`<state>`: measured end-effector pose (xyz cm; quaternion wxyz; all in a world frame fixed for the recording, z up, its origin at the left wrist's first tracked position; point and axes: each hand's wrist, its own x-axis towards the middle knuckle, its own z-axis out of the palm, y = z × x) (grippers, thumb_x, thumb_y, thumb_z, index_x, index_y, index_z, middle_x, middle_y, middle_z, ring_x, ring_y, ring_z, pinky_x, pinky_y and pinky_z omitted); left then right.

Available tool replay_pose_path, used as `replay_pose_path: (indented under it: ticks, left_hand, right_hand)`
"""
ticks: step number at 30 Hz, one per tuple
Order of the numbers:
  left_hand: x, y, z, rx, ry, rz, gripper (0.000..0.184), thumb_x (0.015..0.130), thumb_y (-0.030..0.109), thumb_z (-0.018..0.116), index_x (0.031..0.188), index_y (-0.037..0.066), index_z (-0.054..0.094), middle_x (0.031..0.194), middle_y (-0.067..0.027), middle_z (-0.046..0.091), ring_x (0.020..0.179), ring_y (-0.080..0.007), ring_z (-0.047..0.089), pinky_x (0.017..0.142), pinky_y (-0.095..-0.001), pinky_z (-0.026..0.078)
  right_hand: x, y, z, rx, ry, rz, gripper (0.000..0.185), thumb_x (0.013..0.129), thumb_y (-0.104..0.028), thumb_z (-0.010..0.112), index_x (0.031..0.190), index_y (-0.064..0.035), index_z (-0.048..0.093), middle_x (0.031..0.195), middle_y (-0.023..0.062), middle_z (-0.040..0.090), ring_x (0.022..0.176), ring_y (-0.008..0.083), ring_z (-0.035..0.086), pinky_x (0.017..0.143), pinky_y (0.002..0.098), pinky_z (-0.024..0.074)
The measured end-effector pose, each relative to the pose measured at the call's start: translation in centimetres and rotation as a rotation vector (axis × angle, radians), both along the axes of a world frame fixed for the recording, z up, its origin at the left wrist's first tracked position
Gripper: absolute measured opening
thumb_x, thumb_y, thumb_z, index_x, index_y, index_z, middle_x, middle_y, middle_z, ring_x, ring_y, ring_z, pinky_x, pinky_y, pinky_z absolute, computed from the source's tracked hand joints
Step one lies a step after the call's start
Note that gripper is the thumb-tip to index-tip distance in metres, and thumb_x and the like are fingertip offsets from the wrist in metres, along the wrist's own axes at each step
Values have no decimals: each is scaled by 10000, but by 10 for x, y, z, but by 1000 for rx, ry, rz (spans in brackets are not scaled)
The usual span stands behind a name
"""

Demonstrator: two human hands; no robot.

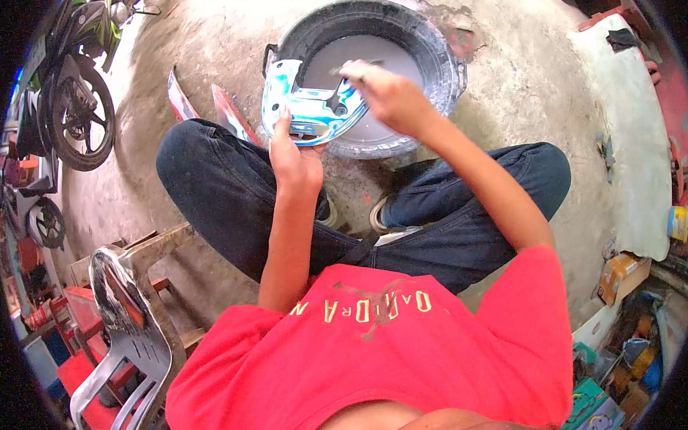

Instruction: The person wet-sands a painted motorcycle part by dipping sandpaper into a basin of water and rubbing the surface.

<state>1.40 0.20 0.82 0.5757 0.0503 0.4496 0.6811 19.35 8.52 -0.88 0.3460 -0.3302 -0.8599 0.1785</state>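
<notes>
A curved motorcycle body panel (310, 108), patchy white and blue with screw holes, is held over the near left side of a black tub (448, 56). My left hand (295, 157) grips its lower edge, thumb on top. At the panel's right end is my right hand (389, 96), with fingers closed on a thin grey piece that looks like sandpaper (370, 63). The fingers mostly cover that piece. Cloudy grey water (361, 52) fills the bottom of the tub.
Two more red-and-white panels (230, 113) lean beside my left knee. A motorcycle wheel (81, 114) stands at upper left, and a grey plastic chair (125, 344) at lower left. On the right are a pale slab (633, 137), a cardboard box (623, 276) and assorted clutter.
</notes>
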Motion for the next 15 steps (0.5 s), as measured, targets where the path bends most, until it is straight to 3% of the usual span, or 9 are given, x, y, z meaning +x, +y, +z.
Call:
replay_pose_path:
  ticks: [1, 4, 5, 8, 12, 15]
  left_hand:
    - [-1, -1, -1, 11, -8, -5, 402, 1037, 214, 479, 1412, 73, 460, 1323, -120, 591, 1193, -295, 596, 970, -506, 511]
    - [-6, 2, -6, 78, -39, -10, 404, 1036, 212, 476, 1416, 78, 456, 1321, -115, 590, 1188, -291, 599, 970, -511, 514]
    - [-8, 2, -8, 101, -52, -5, 404, 1036, 210, 475, 1418, 79, 455, 1320, -113, 590, 1187, -289, 599, 971, -514, 514]
    - [-6, -1, 1, 93, 1, 13, 402, 1038, 216, 476, 1417, 83, 455, 1313, -113, 592, 1183, -284, 602, 974, -517, 517]
    - [-4, -1, 1, 84, -6, 13, 401, 1037, 223, 492, 1412, 86, 458, 1308, -112, 595, 1180, -280, 605, 968, -512, 520]
    - [-6, 1, -1, 98, -6, 22, 376, 1039, 239, 502, 1377, 76, 484, 1280, -113, 607, 1155, -277, 616, 942, -502, 530]
  right_hand:
    - [8, 5, 17, -273, -105, -123, 296, 992, -156, 568, 1253, -30, 626, 1258, 184, 656, 1186, 345, 623, 979, 413, 522]
    - [10, -1, 4, -84, -69, -204, 297, 990, -159, 571, 1255, -37, 628, 1233, 177, 670, 1157, 348, 639, 979, 415, 520]
    - [6, -8, -1, 97, -4, -128, 297, 988, -164, 575, 1253, -42, 631, 1221, 183, 675, 1126, 351, 655, 973, 417, 520]
    - [-1, -24, 10, 187, -14, -37, 297, 988, -156, 572, 1257, -45, 631, 1233, 188, 669, 1136, 348, 651, 974, 419, 518]
    - [13, 6, 4, 7, -107, -220, 289, 996, -179, 562, 1236, -35, 635, 1238, 199, 662, 1178, 345, 630, 983, 426, 512]
    - [-2, -20, 9, 90, -77, -137, 300, 1009, -184, 543, 1247, -20, 624, 1239, 211, 658, 1182, 361, 623, 988, 434, 509]
